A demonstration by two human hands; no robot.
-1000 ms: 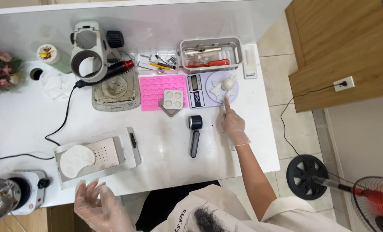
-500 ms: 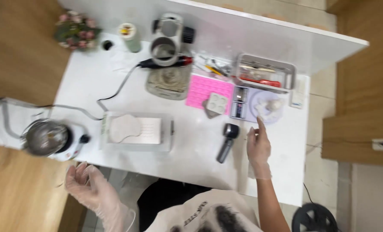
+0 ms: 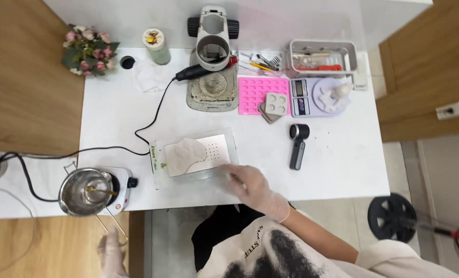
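White worktop [image 3: 343,164]: gloved right hand [image 3: 250,186] rests loosely curled, holding nothing, touching the clear tray [image 3: 194,157] corner, probably steadying it; grey slab [image 3: 184,156] lies inside. Left hand [image 3: 112,252] hangs open below the metal pot [image 3: 85,191].

A white worktable [image 3: 343,164] fills the middle of the view and serves as the landmark. Left of it stands a wooden panel [image 3: 23,77] in a warm brown grain, and right of it a matching wooden panel [image 3: 425,67] carries a white wall socket [image 3: 449,110]. Below the table's left end the floor [image 3: 44,242] is light wood plank; below its middle and right end it is pale grey. Behind the table's far edge runs a white wall [image 3: 137,15]. Near the table's lower right corner a black round fan base [image 3: 392,218] rests on the floor. The light is even and soft.
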